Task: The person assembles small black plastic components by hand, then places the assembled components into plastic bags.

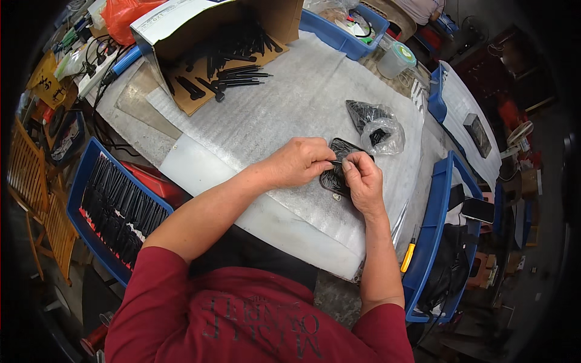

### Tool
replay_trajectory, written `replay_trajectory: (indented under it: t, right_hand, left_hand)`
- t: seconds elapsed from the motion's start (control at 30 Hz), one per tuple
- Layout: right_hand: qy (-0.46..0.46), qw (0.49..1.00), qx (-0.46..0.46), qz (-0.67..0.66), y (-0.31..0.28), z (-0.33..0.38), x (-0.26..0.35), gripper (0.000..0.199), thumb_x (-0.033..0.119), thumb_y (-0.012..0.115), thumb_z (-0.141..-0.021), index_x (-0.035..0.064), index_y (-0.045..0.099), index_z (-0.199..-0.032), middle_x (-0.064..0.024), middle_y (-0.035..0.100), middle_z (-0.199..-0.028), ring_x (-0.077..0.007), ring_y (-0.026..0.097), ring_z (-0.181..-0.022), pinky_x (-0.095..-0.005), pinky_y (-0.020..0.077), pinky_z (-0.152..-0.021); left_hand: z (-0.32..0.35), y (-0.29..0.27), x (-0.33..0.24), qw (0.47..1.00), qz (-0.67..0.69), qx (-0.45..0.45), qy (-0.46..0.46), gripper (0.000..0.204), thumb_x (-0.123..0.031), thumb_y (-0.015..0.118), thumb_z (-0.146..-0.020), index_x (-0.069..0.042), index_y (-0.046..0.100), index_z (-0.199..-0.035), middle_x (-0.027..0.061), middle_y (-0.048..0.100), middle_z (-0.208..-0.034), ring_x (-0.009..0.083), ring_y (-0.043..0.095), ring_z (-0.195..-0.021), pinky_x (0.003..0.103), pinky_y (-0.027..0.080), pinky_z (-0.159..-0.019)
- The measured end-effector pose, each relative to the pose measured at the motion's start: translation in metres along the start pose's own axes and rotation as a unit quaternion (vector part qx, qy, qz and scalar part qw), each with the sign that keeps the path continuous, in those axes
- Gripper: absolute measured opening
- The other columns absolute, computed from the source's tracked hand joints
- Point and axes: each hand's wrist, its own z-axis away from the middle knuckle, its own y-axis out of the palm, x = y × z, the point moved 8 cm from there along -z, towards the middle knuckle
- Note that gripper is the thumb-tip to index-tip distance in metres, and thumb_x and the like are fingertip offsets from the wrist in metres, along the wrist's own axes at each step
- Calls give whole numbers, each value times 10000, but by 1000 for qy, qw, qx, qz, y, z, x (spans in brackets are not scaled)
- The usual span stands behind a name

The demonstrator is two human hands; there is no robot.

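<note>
Both my hands meet over a small black tray [331,183] that holds many thin, dark, shiny pieces. My left hand [301,162] is closed in a pinch at the tray's left side. Over its right side my right hand [366,186] is pinched too, thumb against fingers. A thin dark sliver seems to span the gap between the fingertips, too small to name. Just beyond the tray lies a clear plastic bag [392,137] with black parts inside, against a second bag of dark parts [363,114]. A tiny pale piece [336,196] rests by the tray's near edge.
An open cardboard box [203,112] spills black rod-like parts at the back left. Blue bins flank the table: one with rows of black rods [77,199] at left, another [417,284] at right. A yellow-handled screwdriver [408,256] lies beside the right bin. White foam sheeting [260,127] covers the tabletop.
</note>
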Motion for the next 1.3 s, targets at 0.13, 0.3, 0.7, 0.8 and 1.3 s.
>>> replay_trajectory:
  t: [0.13,0.3,0.7,0.8,1.3]
  right_hand:
    - [-5,1000,2,13,1,-1,3,87,68,519,-789,-6,512,-745,-4,468,-589,-53,403,-539,-206,349,-477]
    - [16,1000,2,-16,0,0,0,107,72,511,-794,-4,501,-719,1,461,-576,-54,394,-536,-209,346,-473]
    - [32,998,-1,-61,-2,-5,-7,125,96,496,-797,-2,497,-718,17,447,-590,-51,386,-563,-203,332,-496]
    - [42,997,-9,-59,-1,-4,-6,106,89,488,-805,19,488,-726,40,414,-604,-39,355,-558,-189,301,-483]
    - [22,989,-54,-137,-5,1,-12,161,198,466,-859,39,486,-858,53,394,-603,-17,315,-481,-153,232,-408]
  left_hand:
    - [1,-3,-4,1000,-13,-15,19,126,-46,615,-682,-6,581,-798,87,542,-684,230,539,-603,310,422,-530]
    - [1,-3,-9,998,-35,-32,37,124,-31,621,-668,-8,573,-779,86,539,-681,235,539,-601,311,425,-524]
    - [-1,-3,-13,991,-87,-60,82,121,-35,613,-652,-29,556,-759,77,517,-663,244,529,-597,322,421,-519]
    - [3,-5,-14,986,-98,-86,106,112,-50,605,-652,-41,552,-750,77,504,-655,249,522,-593,330,416,-517]
    - [8,-14,-33,973,-146,-125,128,107,-100,573,-615,-51,479,-603,69,472,-630,253,517,-589,353,417,-505]
